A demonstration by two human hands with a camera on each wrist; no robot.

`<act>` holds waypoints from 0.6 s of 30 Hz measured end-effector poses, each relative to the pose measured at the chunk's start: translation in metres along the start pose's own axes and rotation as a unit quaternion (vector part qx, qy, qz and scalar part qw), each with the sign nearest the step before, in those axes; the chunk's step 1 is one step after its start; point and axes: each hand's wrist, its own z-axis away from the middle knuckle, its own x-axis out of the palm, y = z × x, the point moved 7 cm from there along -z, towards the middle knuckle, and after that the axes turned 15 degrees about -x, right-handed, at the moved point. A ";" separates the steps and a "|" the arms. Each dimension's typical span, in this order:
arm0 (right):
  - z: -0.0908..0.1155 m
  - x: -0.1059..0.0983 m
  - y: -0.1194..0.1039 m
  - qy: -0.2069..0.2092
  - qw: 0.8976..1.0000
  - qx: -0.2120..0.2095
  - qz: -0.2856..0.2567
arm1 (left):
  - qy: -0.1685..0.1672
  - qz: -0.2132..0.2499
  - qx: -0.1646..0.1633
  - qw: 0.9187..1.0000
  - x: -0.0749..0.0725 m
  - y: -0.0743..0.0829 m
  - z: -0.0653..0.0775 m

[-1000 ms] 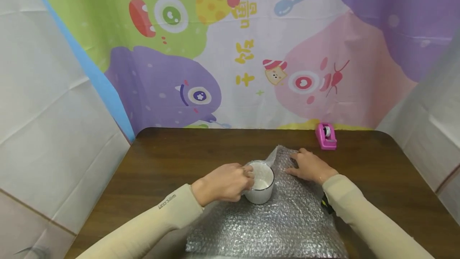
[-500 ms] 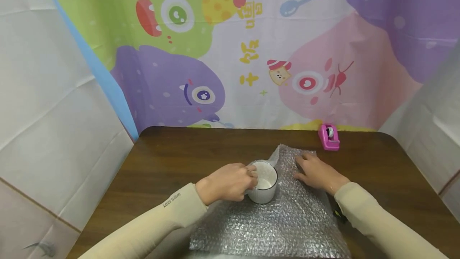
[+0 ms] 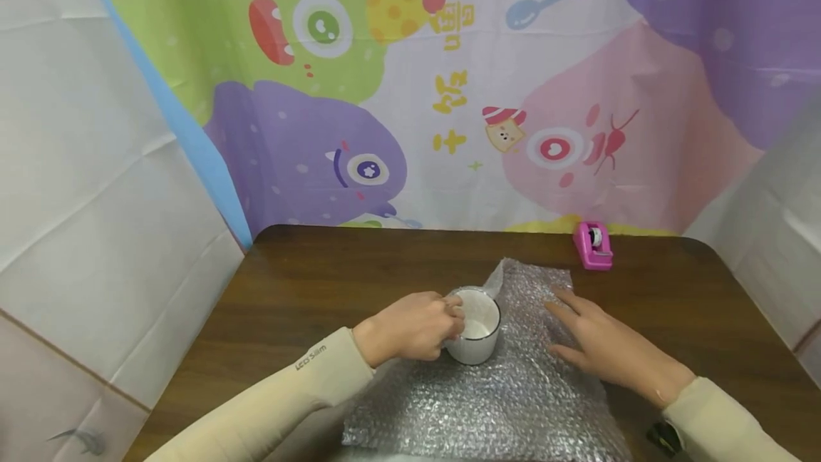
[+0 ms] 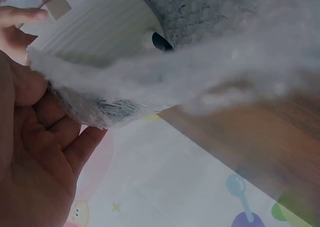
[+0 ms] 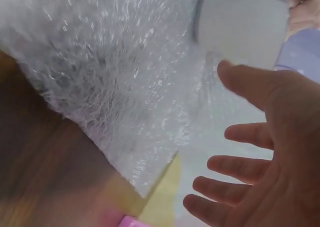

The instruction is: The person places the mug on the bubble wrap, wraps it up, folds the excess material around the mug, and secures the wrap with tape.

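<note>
A white ribbed mug (image 3: 474, 348) with a dark rim stands upright on a sheet of bubble wrap (image 3: 487, 412). My left hand (image 3: 417, 326) grips the mug at its left side, fingers curled at the rim. In the left wrist view, a raised flap of bubble wrap (image 4: 130, 82) lies across the mug's ribbed side (image 4: 105, 32), close to that hand's fingers (image 4: 87, 149). To the right of the mug, my right hand (image 3: 609, 344) reaches over the wrap's right edge with its fingers spread. Nothing is held in it in the right wrist view.
At the back right of the brown wooden table (image 3: 333, 262) stands a pink tape dispenser (image 3: 594, 247). A dark object (image 3: 663, 437) lies by the right sleeve, partly hidden. A printed backdrop (image 3: 442, 184) hangs behind the table's far edge.
My right hand has drawn away from the wrap's far part, to the right and toward me, with fingers spreading. The left hand stays at the mug. The head view has shifted slightly.
</note>
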 end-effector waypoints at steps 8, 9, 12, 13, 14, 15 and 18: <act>0.031 -0.011 -0.023 0.000 1.000 -0.019 -0.002 | 0.007 0.006 0.005 1.000 0.000 0.001 0.000; 0.035 -0.010 -0.026 0.001 1.000 -0.020 -0.004 | 0.006 0.008 0.005 1.000 0.000 0.001 0.000; 0.051 -0.003 -0.033 0.008 0.999 -0.032 0.004 | 0.000 0.011 0.002 1.000 0.000 0.001 0.000; 0.056 -0.001 -0.034 0.012 0.999 -0.037 0.000 | -0.001 0.011 0.001 1.000 -0.001 0.000 0.001; 0.061 0.001 -0.036 0.014 0.999 -0.044 0.000 | -0.003 0.011 0.000 1.000 0.000 0.000 0.001; 0.065 0.003 -0.038 0.020 0.998 -0.055 0.004 | -0.005 0.011 -0.001 1.000 -0.001 0.000 0.001; 0.076 0.009 -0.040 0.020 0.997 -0.072 -0.002 | -0.006 0.012 -0.001 1.000 -0.001 0.000 0.001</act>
